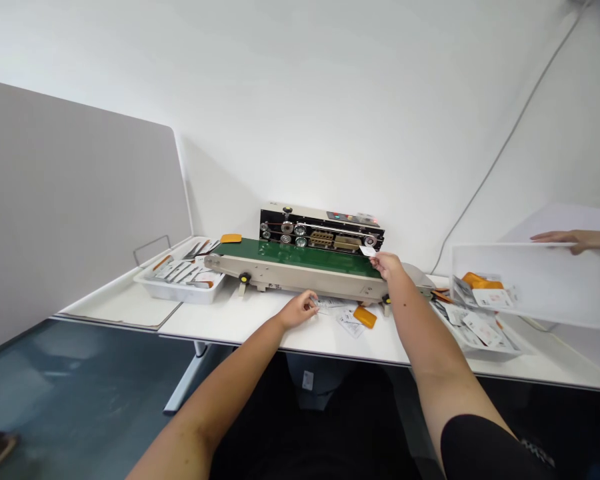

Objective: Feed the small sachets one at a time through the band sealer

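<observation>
My right hand (387, 264) pinches a small white packet (367, 251) at the right end of the green conveyor belt (305, 255), in front of the sealing machine's (325, 230) rollers. My left hand (298, 311) hovers over the table just in front of the conveyor, fingers loosely curled with a gap between thumb and fingers and nothing visible in them. Beside it lie clear printed packets (350, 324) and an orange packet (365, 317). Another orange packet (231, 238) rests at the belt's left end.
A white bin (180, 293) of packets stands left of the conveyor. To the right is another packet-filled bin (500, 350); above it, another person's hand (560, 237) holds a tilted white bin (555, 287) with packets inside. A grey panel (80, 200) stands at far left.
</observation>
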Demonstrator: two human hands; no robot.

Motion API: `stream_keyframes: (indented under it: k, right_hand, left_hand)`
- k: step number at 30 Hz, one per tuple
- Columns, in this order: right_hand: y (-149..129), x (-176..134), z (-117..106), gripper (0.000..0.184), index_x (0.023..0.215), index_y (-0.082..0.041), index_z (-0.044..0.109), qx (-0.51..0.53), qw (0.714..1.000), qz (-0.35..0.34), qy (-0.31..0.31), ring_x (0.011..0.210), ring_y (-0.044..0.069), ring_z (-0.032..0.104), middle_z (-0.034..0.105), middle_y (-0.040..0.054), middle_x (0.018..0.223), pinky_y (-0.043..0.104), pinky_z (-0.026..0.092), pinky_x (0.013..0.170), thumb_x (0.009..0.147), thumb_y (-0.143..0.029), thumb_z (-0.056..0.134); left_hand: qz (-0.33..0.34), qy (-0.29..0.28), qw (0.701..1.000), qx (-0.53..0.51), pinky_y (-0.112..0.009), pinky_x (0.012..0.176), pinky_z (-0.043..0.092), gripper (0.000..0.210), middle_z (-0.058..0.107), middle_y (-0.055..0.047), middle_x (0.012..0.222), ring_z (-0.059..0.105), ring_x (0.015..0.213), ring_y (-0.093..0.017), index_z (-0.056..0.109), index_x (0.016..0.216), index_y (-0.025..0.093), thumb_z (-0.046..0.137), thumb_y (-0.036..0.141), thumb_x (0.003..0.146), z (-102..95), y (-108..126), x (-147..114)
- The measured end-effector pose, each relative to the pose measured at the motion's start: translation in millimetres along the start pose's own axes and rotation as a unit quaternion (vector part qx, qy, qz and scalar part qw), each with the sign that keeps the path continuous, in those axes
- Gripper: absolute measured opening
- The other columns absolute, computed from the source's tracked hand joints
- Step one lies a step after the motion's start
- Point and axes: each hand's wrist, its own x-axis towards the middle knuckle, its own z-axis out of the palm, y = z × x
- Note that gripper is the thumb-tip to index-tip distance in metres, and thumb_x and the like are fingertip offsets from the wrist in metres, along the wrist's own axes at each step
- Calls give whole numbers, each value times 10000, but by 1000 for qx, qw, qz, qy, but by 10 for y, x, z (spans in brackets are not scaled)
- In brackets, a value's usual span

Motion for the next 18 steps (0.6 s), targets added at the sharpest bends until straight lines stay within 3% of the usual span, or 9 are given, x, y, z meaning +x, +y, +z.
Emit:
stream_keyframes:
  k: [2, 4, 6, 7, 10, 13, 16, 18]
  right_hand:
    - [9, -123, -17, 184, 924, -139, 640, -17, 999, -36, 24, 632, 161, 611, 643, 45, 737, 255, 524, 544, 765, -211, 697]
    - [79, -344, -59, 295, 1063, -159, 649, -58, 986, -134, 79, 817, 187, 626, 658, 72, 921, 282, 542, 690, 796, -282, 674]
    - [242, -663, -80, 332, 1155, -185, 648, -118, 949, -270, 109, 968, 208, 602, 642, 92, 1064, 320, 520, 841, 848, -304, 603]
    - [361, -847, -72, 331, 1175, -190, 650, -149, 927, -330, 96, 997, 216, 593, 639, 98, 1087, 341, 505, 885, 876, -299, 558]
    - [820, -1402, 28, 313, 1162, -201, 675, -213, 885, -409, -67, 966, 234, 605, 665, 89, 1024, 383, 495, 919, 910, -277, 505]
    - [1256, -1797, 180, 374, 1237, -216, 662, -266, 837, -426, -219, 1093, 269, 591, 674, 97, 1146, 442, 465, 1011, 880, -249, 553]
    - [1470, -1950, 276, 493, 1369, -201, 587, -311, 806, -428, -266, 1265, 296, 512, 610, 114, 1342, 481, 392, 1112, 879, -254, 587]
    - [1479, -1947, 282, 515, 1393, -165, 566, -332, 799, -417, -280, 1273, 308, 512, 604, 134, 1362, 492, 378, 1125, 890, -273, 594]
  left_hand:
    - [15, 15, 999, 39, -284, 717, 496, 321, 703, -26, 893, 633, 773, -168, 543, 1134, 195, 644, 357, 877, -4, -2, 7]
    - [33, 30, 995, 94, -317, 810, 508, 280, 704, -54, 985, 643, 887, -198, 587, 1102, 197, 653, 330, 865, -4, -8, 19]
    - [49, 34, 987, 152, -365, 933, 489, 297, 693, -83, 1104, 628, 1039, -245, 625, 1113, 201, 672, 328, 848, 11, -20, 33]
    - [52, 27, 982, 178, -389, 989, 467, 349, 681, -97, 1170, 608, 1113, -271, 633, 1150, 205, 691, 340, 834, 24, -26, 40]
    - [38, -3, 970, 239, -440, 1089, 399, 577, 628, -125, 1332, 541, 1262, -338, 616, 1278, 215, 770, 414, 759, 86, -39, 65]
    - [21, -11, 961, 276, -454, 1106, 378, 586, 645, -137, 1320, 557, 1254, -355, 649, 1246, 213, 790, 447, 728, 140, -42, 86]
    - [36, -16, 958, 285, -424, 1039, 431, 452, 710, -121, 1185, 632, 1120, -323, 682, 1189, 209, 751, 369, 772, 143, -40, 79]
    - [46, -23, 956, 289, -408, 999, 453, 400, 721, -119, 1153, 643, 1081, -314, 692, 1173, 197, 726, 322, 794, 117, -34, 55]
